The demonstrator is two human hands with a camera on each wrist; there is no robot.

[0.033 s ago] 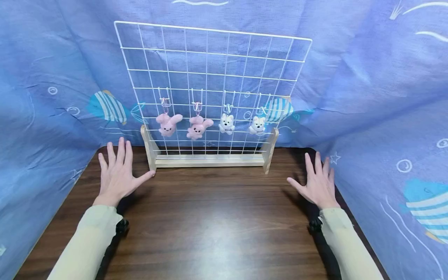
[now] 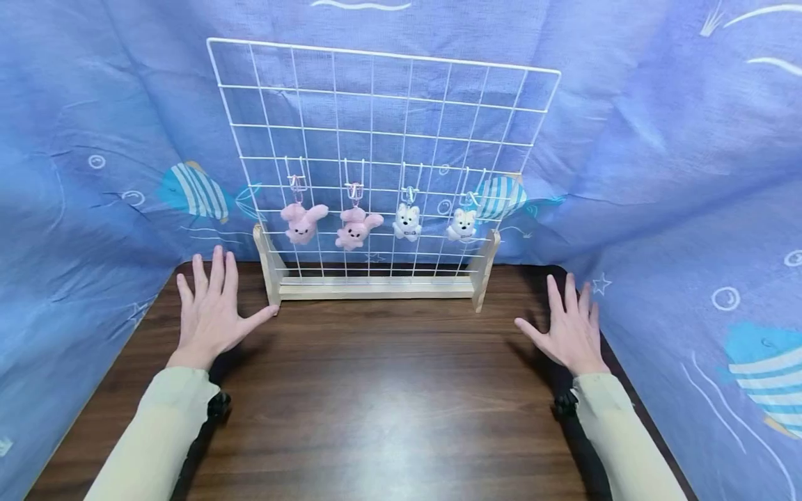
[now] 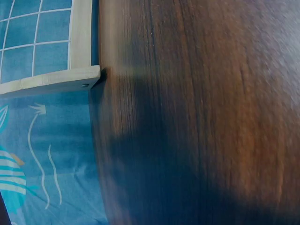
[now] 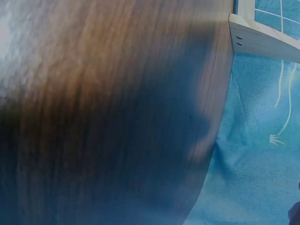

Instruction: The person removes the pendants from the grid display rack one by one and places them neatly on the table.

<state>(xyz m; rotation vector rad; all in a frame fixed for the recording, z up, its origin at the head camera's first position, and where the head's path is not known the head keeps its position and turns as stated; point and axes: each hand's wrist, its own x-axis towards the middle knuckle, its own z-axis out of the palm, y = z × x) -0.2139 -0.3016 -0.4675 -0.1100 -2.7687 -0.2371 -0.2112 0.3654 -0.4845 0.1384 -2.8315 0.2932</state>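
Note:
My left hand is spread over the left side of the dark wooden table, palm down and holding nothing. In the head view its thumb tip overlaps the left foot of a rack; whether they touch I cannot tell. Over the table's right side my right hand is spread with nothing in it. Between and beyond them stands the white wire grid rack on wooden feet. From its hooks hang two pink plush bunny keychains on the left and two white plush animal keychains on the right.
A blue curtain printed with fish surrounds the table at the back and both sides. The left wrist view catches the rack's wooden side support, and the right wrist view its opposite support. Shadows fall on the table under both hands.

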